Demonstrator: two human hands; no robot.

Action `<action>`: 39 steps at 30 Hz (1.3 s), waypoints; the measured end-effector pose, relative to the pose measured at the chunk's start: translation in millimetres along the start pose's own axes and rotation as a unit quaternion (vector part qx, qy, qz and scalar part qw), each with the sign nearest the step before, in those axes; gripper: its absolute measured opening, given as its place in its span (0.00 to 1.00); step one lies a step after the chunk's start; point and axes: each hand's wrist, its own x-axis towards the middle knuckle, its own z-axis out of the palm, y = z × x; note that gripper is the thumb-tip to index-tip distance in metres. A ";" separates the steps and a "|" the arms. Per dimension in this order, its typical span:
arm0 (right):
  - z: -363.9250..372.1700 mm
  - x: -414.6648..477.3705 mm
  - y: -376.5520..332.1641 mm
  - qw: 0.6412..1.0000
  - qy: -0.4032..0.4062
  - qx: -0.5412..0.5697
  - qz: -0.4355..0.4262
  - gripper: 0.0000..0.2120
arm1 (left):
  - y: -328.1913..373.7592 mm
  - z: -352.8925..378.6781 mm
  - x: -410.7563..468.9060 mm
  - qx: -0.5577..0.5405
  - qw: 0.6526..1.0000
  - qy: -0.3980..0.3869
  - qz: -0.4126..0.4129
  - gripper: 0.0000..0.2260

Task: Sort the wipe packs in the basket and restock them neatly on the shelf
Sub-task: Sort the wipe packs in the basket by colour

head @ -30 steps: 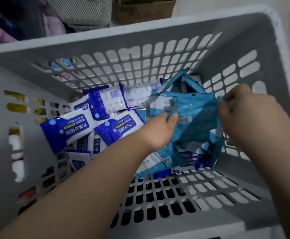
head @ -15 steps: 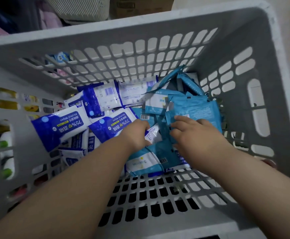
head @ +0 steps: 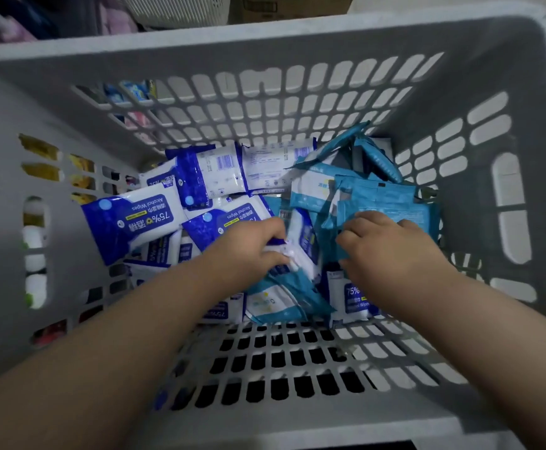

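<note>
Down in the basket, head view: pinching a white-blue pack with the left grip, curling the right grip onto teal packs just right of it. Could drag mixed kinds along, or lose hold on slick, overlapping film.

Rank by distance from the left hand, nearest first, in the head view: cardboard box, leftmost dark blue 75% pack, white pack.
1. White pack, gripped by the left hand.
2. Leftmost dark blue 75% pack, by the left wall.
3. Cardboard box, beyond the basket.
</note>
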 end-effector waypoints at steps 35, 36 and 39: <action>-6.6 147.7 -42.7 0.994 0.041 0.063 -0.075 0.26 | -38.5 1.1 13.1 0.447 0.887 -0.108 0.028 0.24; -5.2 155.9 -46.8 0.996 0.034 0.051 -0.065 0.28 | -46.0 4.7 12.8 0.467 0.874 -0.137 0.007 0.25; 0.5 172.5 -52.5 0.998 0.061 -0.013 -0.029 0.29 | -55.8 6.7 4.4 0.538 0.826 -0.166 -0.027 0.28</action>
